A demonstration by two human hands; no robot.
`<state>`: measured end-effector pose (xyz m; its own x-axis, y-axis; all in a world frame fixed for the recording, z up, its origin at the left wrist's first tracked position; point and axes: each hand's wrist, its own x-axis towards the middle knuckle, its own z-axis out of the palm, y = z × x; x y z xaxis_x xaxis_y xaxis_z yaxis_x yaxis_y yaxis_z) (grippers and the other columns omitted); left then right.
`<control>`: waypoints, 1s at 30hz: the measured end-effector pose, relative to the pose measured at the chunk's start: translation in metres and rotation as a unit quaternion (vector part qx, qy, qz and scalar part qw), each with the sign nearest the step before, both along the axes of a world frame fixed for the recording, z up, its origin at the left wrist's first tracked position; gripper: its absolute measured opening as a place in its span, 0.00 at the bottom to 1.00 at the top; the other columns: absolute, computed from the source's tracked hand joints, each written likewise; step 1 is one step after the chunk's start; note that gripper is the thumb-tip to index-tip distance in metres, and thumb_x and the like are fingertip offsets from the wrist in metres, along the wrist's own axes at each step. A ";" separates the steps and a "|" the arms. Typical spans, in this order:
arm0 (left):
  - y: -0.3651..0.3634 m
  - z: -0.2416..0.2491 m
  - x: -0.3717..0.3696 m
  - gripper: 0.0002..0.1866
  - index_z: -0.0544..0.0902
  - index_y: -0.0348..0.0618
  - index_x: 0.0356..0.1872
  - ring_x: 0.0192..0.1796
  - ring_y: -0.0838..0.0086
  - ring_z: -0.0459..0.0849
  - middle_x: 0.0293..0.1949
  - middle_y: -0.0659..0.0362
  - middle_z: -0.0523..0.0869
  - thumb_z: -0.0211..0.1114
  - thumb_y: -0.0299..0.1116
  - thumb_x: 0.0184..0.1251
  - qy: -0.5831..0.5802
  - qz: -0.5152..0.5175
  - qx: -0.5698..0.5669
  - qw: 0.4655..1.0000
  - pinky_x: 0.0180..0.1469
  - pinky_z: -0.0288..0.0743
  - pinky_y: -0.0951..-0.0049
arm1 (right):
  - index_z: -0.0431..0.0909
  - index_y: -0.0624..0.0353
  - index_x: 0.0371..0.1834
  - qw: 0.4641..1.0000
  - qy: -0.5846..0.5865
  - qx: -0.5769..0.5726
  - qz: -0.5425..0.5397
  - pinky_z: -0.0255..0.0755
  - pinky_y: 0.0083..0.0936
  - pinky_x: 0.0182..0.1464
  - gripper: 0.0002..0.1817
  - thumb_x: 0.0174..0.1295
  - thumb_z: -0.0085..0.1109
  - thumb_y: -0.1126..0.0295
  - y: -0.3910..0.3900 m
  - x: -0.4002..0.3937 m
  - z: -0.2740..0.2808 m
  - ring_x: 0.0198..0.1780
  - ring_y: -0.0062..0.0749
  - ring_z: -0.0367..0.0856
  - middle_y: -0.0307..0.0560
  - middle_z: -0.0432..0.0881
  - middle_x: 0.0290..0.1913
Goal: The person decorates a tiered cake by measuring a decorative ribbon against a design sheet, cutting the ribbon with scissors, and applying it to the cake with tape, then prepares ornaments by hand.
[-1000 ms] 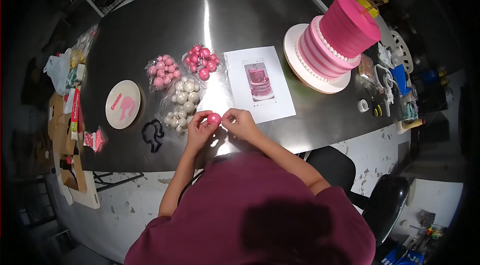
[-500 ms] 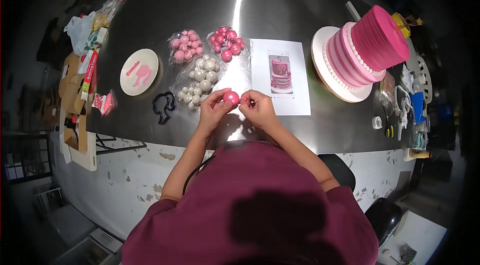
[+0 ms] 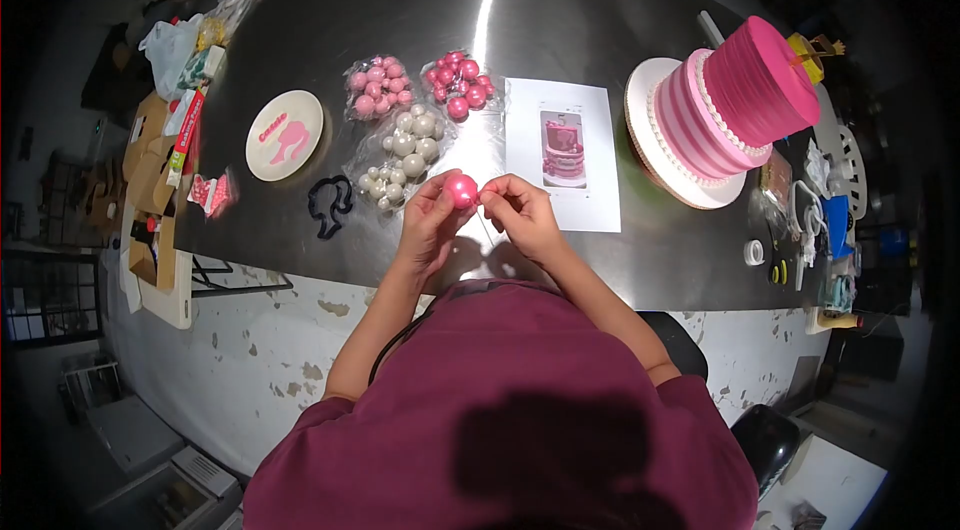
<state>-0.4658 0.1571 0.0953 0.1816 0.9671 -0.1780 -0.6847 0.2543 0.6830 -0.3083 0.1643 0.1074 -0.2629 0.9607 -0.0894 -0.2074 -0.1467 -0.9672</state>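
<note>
My left hand (image 3: 430,220) is closed on a shiny pink ball (image 3: 460,191) near the table's front edge. Close beside it on the right, my right hand (image 3: 522,217) pinches a thin wire or stick (image 3: 486,226) that hangs below the fingers. Beyond my hands lie bags of white balls (image 3: 410,149), light pink balls (image 3: 377,88) and bright pink balls (image 3: 459,84). A printed sheet (image 3: 598,155) with a cake picture lies to the right of them.
A two-tier pink cake (image 3: 715,115) stands on a white board at the right. To the left are a round plate (image 3: 252,156) with pink pieces, a dark cutter (image 3: 330,207) and cardboard boxes (image 3: 146,155). Tapes (image 3: 753,252) and supplies line the right side.
My left hand has turned a little, and the pink ball shows more fully. The thin wire or stick now shows below my right fingers. The view has shifted slightly.
</note>
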 end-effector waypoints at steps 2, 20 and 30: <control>-0.001 0.000 0.000 0.19 0.71 0.38 0.50 0.44 0.75 0.79 0.43 0.58 0.78 0.63 0.34 0.60 -0.002 -0.001 0.004 1.000 0.47 0.78 0.73 | 0.75 0.64 0.34 1.000 0.001 0.012 -0.002 0.63 0.08 0.25 0.07 0.61 0.56 0.70 -0.001 -0.001 0.001 0.25 0.09 0.68 0.35 0.76 0.27; 0.030 0.027 0.012 0.14 0.64 0.43 0.52 0.30 0.82 0.70 0.41 0.59 0.74 0.49 0.35 0.70 0.108 -0.089 0.102 0.985 0.27 0.63 0.83 | 0.77 0.63 0.39 0.981 -0.084 0.030 -0.170 0.69 0.16 0.31 0.09 0.60 0.56 0.69 -0.041 0.047 -0.045 0.30 0.18 0.75 0.38 0.79 0.30; 0.113 0.137 0.094 0.23 0.60 0.42 0.61 0.47 0.74 0.73 0.50 0.60 0.71 0.48 0.39 0.69 0.037 -0.107 0.310 0.944 0.42 0.67 0.77 | 0.77 0.60 0.39 0.900 -0.059 -0.111 -0.418 0.68 0.18 0.31 0.08 0.57 0.55 0.70 -0.074 0.215 -0.061 0.29 0.19 0.74 0.36 0.78 0.29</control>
